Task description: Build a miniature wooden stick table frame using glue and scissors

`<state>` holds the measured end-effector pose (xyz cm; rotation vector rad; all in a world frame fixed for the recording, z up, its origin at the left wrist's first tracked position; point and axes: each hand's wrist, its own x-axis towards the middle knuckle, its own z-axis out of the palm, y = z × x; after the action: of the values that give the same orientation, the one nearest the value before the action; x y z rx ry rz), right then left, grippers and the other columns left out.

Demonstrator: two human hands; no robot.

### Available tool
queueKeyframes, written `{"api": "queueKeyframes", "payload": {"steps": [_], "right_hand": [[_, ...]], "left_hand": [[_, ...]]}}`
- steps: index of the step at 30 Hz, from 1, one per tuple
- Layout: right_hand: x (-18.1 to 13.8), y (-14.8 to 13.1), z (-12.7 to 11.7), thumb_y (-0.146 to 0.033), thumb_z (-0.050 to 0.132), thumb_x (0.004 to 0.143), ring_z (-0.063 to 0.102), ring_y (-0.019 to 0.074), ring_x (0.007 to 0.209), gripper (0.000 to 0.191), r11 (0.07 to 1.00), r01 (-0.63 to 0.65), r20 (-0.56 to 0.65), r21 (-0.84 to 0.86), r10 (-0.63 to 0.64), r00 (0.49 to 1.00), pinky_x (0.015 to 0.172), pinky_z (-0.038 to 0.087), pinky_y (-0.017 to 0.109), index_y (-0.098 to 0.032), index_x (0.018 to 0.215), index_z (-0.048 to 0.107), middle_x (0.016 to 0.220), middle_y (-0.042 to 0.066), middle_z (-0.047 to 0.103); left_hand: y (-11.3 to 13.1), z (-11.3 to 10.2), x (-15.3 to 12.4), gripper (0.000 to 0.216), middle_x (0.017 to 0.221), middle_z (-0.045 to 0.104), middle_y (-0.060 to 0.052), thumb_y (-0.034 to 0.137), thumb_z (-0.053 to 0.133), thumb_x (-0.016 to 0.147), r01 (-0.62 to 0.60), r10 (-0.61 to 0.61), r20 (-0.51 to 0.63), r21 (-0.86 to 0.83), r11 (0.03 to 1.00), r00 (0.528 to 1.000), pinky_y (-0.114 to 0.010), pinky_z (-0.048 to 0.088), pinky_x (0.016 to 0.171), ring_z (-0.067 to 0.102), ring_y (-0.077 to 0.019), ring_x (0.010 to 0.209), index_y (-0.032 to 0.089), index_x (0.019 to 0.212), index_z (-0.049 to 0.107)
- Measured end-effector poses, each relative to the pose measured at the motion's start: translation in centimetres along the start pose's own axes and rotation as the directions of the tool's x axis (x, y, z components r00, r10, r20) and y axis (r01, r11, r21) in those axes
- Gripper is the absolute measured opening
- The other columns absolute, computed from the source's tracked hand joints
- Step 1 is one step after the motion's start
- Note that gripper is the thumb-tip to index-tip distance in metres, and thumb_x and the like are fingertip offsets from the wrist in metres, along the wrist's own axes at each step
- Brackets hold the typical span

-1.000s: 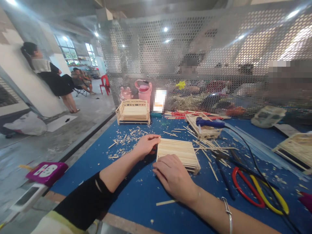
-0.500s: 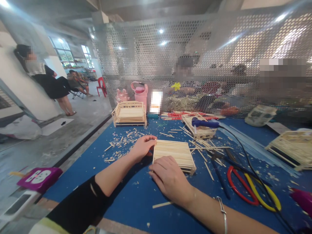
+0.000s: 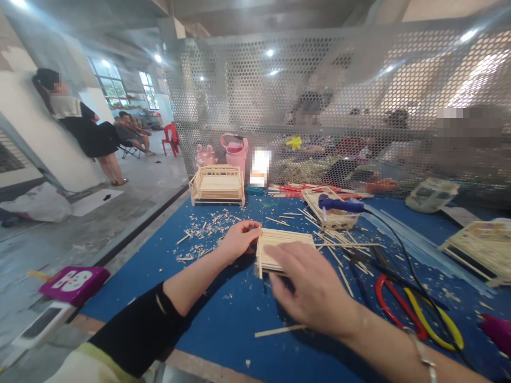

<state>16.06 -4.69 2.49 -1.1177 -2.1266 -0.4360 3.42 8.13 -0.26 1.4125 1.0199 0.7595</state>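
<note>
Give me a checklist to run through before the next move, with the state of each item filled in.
1. Left hand on the stick panel: ok, at its far left corner.
2. Right hand touching the panel: cannot tell; it is blurred above the top.
3. Table free of scraps: not ok, they lie scattered left of the panel.
4. Blue corded tool off the panel: ok, it rests on a stick frame behind.
5. Right forearm clear of the red handle: cannot tell; they overlap in view.

Right hand (image 3: 309,282) blurred, stick frame (image 3: 285,237) partly hidden behind it, purple object (image 3: 496,332) cut off at right.
</note>
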Motion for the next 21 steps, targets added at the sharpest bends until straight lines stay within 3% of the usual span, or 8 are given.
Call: {"api": "queueKeyframes", "payload": {"steps": [5,8,10,12,15,18,21], "right_hand": [[-1.5,4.0,-3.8,-0.026,0.046,0.083,0.060,0.0222,0.085,0.026,0.951,-0.263,-0.117,-0.164,0.246,0.962,0.074,0.047,0.036,-0.018,0.106,0.054,0.094,0.010,0.065],[-3.7,5.8,-4.8,-0.030,0.049,0.082,0.061,0.0195,0.073,0.021,0.878,-0.456,-0.069,-0.143,0.451,0.890,0.062,0.049,0.031,-0.020,0.099,0.056,0.086,0.007,0.066],[-4.9,6.0,-4.7,-0.029,0.049,0.082,0.061,0.0178,0.067,0.016,0.866,-0.486,-0.010,-0.118,0.488,0.873,0.057,0.048,0.028,-0.020,0.092,0.058,0.078,0.005,0.066],[-5.3,5.1,-4.1,-0.026,0.048,0.083,0.062,0.0176,0.068,0.014,0.907,-0.409,0.040,-0.101,0.415,0.909,0.059,0.048,0.028,-0.019,0.088,0.058,0.077,0.006,0.067],[-4.3,2.5,-2.2,-0.016,0.045,0.084,0.063,0.0178,0.073,0.018,0.980,-0.188,0.087,-0.062,0.193,0.977,0.067,0.048,0.029,-0.017,0.095,0.059,0.081,0.006,0.068],[-2.2,-0.1,0.3,-0.011,0.051,0.080,0.060,0.0180,0.067,0.026,0.997,-0.049,0.198,-0.063,0.061,0.978,0.060,0.046,0.029,-0.016,0.105,0.057,0.075,0.004,0.066],[-0.5,-1.6,2.6,-0.010,0.055,0.078,0.057,0.0187,0.063,0.012,0.994,0.009,0.270,-0.111,0.021,0.963,0.056,0.043,0.030,-0.016,0.086,0.061,0.069,0.003,0.063]], "left_hand": [[0.1,-0.3,-0.2,0.028,0.069,0.056,0.001,0.030,0.063,0.069,-0.005,0.005,0.023,0.028,1.000,1.000,-0.016,0.041,0.046,0.051,-0.0097,0.062,0.018,0.094,0.061],[0.3,-0.3,-0.2,0.027,0.069,0.056,0.001,0.029,0.062,0.069,-0.002,0.001,0.020,0.041,0.999,1.000,-0.016,0.041,0.046,0.050,-0.0095,0.061,0.018,0.094,0.061],[0.3,-0.2,-0.2,0.027,0.068,0.055,0.002,0.029,0.061,0.069,0.002,-0.002,0.018,0.048,0.999,1.000,-0.016,0.041,0.045,0.050,-0.0094,0.060,0.018,0.094,0.061],[0.3,-0.2,-0.1,0.028,0.067,0.056,0.002,0.028,0.061,0.069,0.004,-0.005,0.018,0.050,0.999,1.000,-0.016,0.041,0.046,0.050,-0.0091,0.059,0.018,0.094,0.061],[0.4,0.0,-0.2,0.030,0.068,0.058,0.001,0.028,0.061,0.069,0.003,-0.004,0.019,0.045,0.999,1.000,-0.016,0.040,0.046,0.051,-0.0092,0.060,0.018,0.098,0.061],[0.5,0.0,-0.3,0.031,0.069,0.060,0.000,0.027,0.059,0.071,0.006,-0.007,0.017,0.036,0.999,1.000,-0.017,0.041,0.046,0.053,-0.0101,0.061,0.017,0.100,0.061],[0.4,-0.1,-0.3,0.026,0.069,0.061,0.000,0.027,0.059,0.071,0.016,-0.016,0.026,0.017,1.000,1.000,-0.018,0.043,0.048,0.053,-0.0107,0.061,0.016,0.094,0.064]]}}
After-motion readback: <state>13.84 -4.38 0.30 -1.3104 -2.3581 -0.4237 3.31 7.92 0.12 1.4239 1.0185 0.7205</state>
